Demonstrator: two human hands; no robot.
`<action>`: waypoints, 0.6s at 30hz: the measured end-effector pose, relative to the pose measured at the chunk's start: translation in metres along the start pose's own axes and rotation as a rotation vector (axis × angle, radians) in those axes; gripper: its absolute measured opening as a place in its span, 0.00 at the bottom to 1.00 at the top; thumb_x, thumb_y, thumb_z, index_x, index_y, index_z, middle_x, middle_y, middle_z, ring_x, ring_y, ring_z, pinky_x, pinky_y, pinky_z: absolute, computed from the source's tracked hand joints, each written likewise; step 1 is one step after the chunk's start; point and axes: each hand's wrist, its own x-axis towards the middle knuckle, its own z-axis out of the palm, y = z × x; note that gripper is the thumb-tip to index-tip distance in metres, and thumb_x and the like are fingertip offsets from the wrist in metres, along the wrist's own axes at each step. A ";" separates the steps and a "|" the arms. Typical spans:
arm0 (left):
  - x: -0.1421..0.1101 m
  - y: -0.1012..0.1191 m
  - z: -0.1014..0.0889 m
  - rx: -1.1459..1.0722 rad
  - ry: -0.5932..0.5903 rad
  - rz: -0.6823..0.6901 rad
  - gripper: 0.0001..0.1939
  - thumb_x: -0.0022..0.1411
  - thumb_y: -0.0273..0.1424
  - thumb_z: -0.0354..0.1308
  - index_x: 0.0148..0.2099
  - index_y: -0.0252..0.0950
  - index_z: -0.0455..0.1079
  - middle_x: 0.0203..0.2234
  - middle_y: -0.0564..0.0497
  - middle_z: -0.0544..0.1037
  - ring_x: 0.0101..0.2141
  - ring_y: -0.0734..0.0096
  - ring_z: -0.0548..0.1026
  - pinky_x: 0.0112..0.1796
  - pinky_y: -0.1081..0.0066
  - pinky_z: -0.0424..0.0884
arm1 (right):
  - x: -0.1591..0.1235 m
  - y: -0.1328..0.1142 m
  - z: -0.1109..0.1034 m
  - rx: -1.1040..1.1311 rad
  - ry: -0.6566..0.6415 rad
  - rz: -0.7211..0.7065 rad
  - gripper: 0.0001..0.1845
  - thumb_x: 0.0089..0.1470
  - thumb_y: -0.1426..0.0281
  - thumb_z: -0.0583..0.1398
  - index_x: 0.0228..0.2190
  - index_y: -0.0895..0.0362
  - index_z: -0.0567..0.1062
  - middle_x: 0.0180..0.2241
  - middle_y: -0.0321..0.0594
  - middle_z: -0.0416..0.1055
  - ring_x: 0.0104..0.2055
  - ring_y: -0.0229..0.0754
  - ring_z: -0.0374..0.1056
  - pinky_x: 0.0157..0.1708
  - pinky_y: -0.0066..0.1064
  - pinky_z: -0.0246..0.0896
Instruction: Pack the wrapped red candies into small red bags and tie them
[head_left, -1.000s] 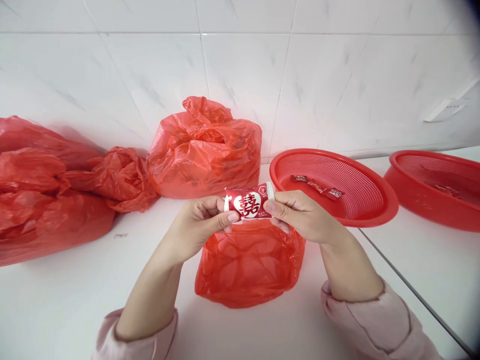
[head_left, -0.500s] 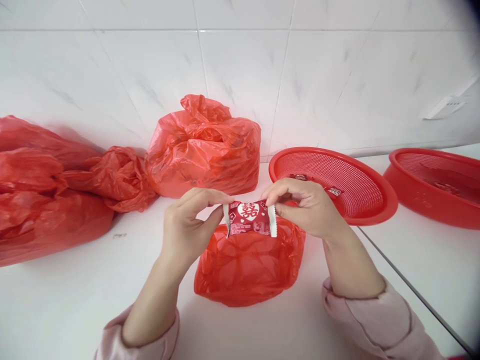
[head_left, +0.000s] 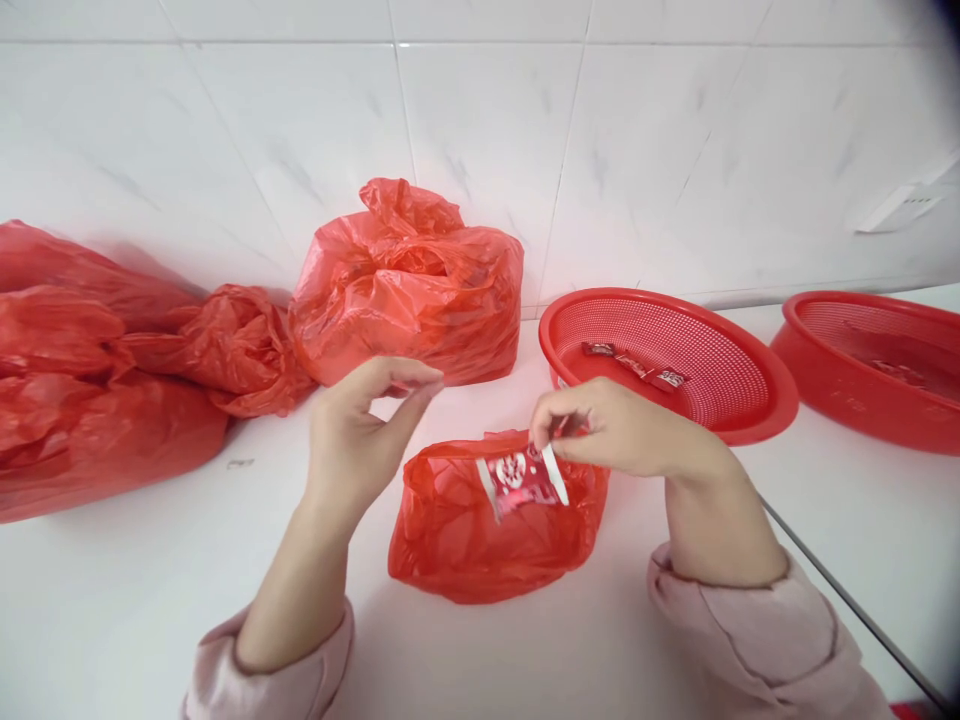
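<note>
A small wrapped candy [head_left: 523, 482], dark red with white crimped ends and a white printed emblem, hangs tilted and slightly blurred from my right hand [head_left: 600, 428]. The right fingertips pinch its right end. Beneath it lies a red plastic bag [head_left: 469, 560], its mouth gaping upward. My left hand [head_left: 356, 430] is held up to the left of the bag, thumb and forefinger tips together with nothing between them. Just beyond my right hand stands a red perforated basket [head_left: 750, 400], with a few wrapped pieces [head_left: 634, 366] inside.
Behind the near bag, a full, crumpled red plastic bag [head_left: 420, 310] stands against the tiled wall [head_left: 480, 120]. Another bulky red bag [head_left: 97, 400] lies at the left. A second red basket [head_left: 847, 370] holding wrapped pieces is at the far right. A dark seam [head_left: 832, 590] crosses the white table.
My left hand has let go of the candy and drawn slightly left. In my right hand, the candy has dropped lower and tilted over the open bag.
</note>
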 end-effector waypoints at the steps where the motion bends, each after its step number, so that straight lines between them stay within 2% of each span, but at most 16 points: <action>1: 0.001 0.000 -0.002 -0.017 0.037 -0.020 0.02 0.60 0.29 0.63 0.37 0.42 0.76 0.34 0.56 0.81 0.38 0.70 0.77 0.42 0.69 0.73 | 0.001 0.002 0.001 -0.044 -0.100 0.021 0.10 0.49 0.80 0.57 0.28 0.55 0.75 0.29 0.33 0.75 0.30 0.35 0.69 0.28 0.26 0.61; 4: 0.002 0.001 -0.005 -0.060 0.140 -0.025 0.04 0.57 0.27 0.65 0.36 0.42 0.76 0.33 0.56 0.81 0.37 0.71 0.78 0.41 0.70 0.75 | 0.013 0.011 0.014 -0.125 -0.273 0.039 0.11 0.47 0.82 0.56 0.26 0.56 0.75 0.29 0.33 0.75 0.31 0.35 0.68 0.31 0.27 0.61; 8: 0.002 0.002 -0.003 -0.071 0.197 0.019 0.07 0.55 0.24 0.66 0.35 0.42 0.76 0.31 0.58 0.81 0.35 0.73 0.78 0.39 0.71 0.76 | 0.032 0.028 0.036 -0.201 -0.331 0.075 0.12 0.47 0.82 0.56 0.28 0.54 0.75 0.32 0.34 0.75 0.33 0.36 0.68 0.32 0.27 0.60; 11: 0.001 0.005 -0.003 -0.077 0.191 0.011 0.08 0.56 0.23 0.66 0.35 0.43 0.77 0.31 0.58 0.81 0.35 0.73 0.78 0.39 0.72 0.76 | 0.031 0.027 0.042 -0.289 -0.310 0.150 0.14 0.48 0.82 0.55 0.28 0.54 0.77 0.34 0.38 0.76 0.33 0.40 0.68 0.29 0.29 0.58; 14: 0.001 0.009 -0.006 -0.093 0.222 0.002 0.09 0.55 0.22 0.66 0.35 0.42 0.77 0.31 0.58 0.81 0.35 0.75 0.78 0.39 0.75 0.76 | 0.014 0.009 0.026 -0.331 -0.188 0.161 0.15 0.51 0.80 0.54 0.29 0.53 0.78 0.34 0.37 0.77 0.33 0.40 0.69 0.32 0.31 0.60; 16: 0.002 0.011 -0.008 -0.114 0.271 0.000 0.09 0.53 0.21 0.67 0.35 0.41 0.77 0.30 0.57 0.81 0.34 0.76 0.78 0.39 0.76 0.75 | 0.000 0.000 0.003 -0.319 -0.024 0.145 0.14 0.56 0.77 0.53 0.33 0.51 0.77 0.35 0.34 0.77 0.34 0.39 0.70 0.34 0.30 0.61; 18: 0.003 0.013 -0.009 -0.117 0.311 0.014 0.09 0.52 0.21 0.67 0.35 0.39 0.78 0.30 0.57 0.81 0.33 0.76 0.78 0.38 0.76 0.75 | -0.010 0.006 -0.028 -0.341 0.176 0.195 0.12 0.59 0.73 0.53 0.38 0.51 0.76 0.38 0.34 0.77 0.36 0.39 0.71 0.35 0.29 0.62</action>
